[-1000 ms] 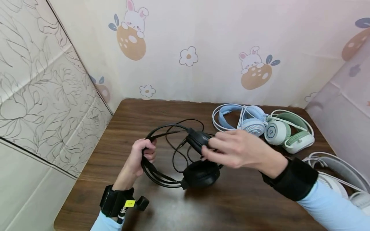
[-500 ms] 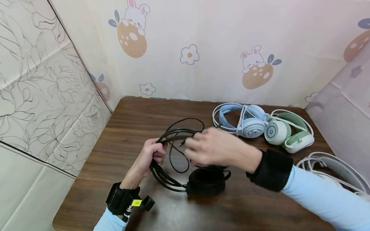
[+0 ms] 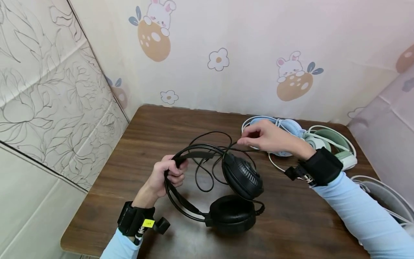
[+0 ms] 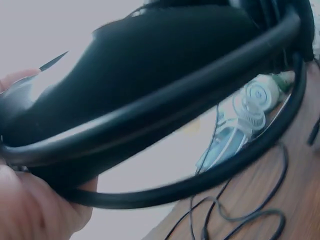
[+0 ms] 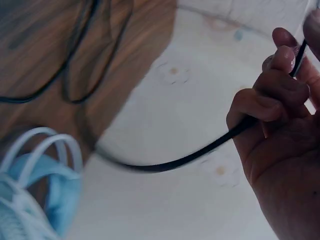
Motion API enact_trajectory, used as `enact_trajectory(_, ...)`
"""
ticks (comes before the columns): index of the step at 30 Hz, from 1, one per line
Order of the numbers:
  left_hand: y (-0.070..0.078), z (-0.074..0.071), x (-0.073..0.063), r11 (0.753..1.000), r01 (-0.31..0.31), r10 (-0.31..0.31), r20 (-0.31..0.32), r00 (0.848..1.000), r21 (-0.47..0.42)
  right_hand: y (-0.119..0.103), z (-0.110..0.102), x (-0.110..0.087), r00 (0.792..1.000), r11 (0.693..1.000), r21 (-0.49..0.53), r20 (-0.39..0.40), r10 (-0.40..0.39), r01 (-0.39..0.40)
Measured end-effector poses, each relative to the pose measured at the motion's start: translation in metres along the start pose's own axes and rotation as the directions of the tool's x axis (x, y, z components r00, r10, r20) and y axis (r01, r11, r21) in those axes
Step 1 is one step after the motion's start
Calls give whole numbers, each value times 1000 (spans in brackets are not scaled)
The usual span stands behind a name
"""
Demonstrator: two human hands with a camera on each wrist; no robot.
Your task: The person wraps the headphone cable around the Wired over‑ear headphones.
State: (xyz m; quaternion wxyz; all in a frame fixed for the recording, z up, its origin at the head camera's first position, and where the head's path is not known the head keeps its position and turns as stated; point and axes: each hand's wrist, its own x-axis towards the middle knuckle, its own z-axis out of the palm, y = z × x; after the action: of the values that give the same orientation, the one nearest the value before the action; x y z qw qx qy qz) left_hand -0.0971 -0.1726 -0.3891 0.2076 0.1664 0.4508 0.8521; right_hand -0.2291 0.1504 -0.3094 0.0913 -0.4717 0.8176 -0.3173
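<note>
My left hand (image 3: pixel 168 176) grips the headband of black over-ear headphones (image 3: pixel 244 177), whose ear cups hang to the right, one above the other. In the left wrist view the black headband (image 4: pixel 165 60) and its tubular frame fill most of the picture, with fingers and thumb at the left edge. My right hand (image 3: pixel 270 136) is raised beyond the upper ear cup, in front of the blue headphones. Seen from the right wrist, its curled fingers hold the black cable (image 5: pixel 170 164), which sags away to the left. More cable lies in loops on the table, behind the headband.
Blue headphones (image 3: pixel 292 126) sit at the back right of the brown wooden table (image 3: pixel 278 230), partly covered by my right hand. Beside them are green and white headphones (image 3: pixel 347 158). Grey and white headphones (image 3: pixel 385 190) lie at the right edge, partly behind my sleeve. A patterned wall covering rises behind.
My right hand has gone from the upper ear cup, across the headphones, to the back right, and now holds the cable. My left hand keeps its grip on the headband.
</note>
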Motion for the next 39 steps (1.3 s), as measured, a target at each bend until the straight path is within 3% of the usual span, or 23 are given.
enact_trajectory(3,0,-3,1,987,-13,18,29,999,-162,18,4,-13,997,999,8,-66,32,-32)
enact_trajectory(5,0,-4,2,959,-18,25,23,999,-284,25,10,-21,994,999,22,-100,52,-50)
enact_trajectory(9,-1,-4,1,880,-86,49,-90,995,-467,29,31,-33,986,999,-48,-167,-2,-6)
enact_trajectory(12,-2,-2,3,844,-147,56,-187,981,-516,25,47,-44,978,987,-159,-201,-64,32)
enact_trajectory(16,-4,0,5,805,-196,31,-291,956,-559,11,64,-53,978,974,-216,-175,-111,71)
enact_trajectory(21,-3,3,7,770,-256,-12,-415,910,-584,-6,77,-59,969,955,-270,-180,-171,119)
enact_trajectory(25,-2,4,9,751,-286,-50,-482,875,-596,-21,90,-63,949,936,-285,-174,-263,207)
enact_trajectory(27,0,3,9,750,-319,-44,-524,851,-580,-30,98,-64,941,930,-263,-153,-303,257)
enact_trajectory(29,2,1,9,765,-358,-19,-575,818,-536,-39,104,-66,932,922,-249,-135,-337,297)
enact_trajectory(32,4,0,7,818,-375,25,-624,781,-436,-50,106,-66,925,908,-272,-118,-361,320)
enact_trajectory(34,4,-1,6,855,-362,48,-637,770,-372,-56,103,-66,921,892,-317,-113,-373,323)
enact_trajectory(39,5,1,5,909,-325,92,-635,767,-261,-70,95,-61,908,843,-429,-105,-405,326)
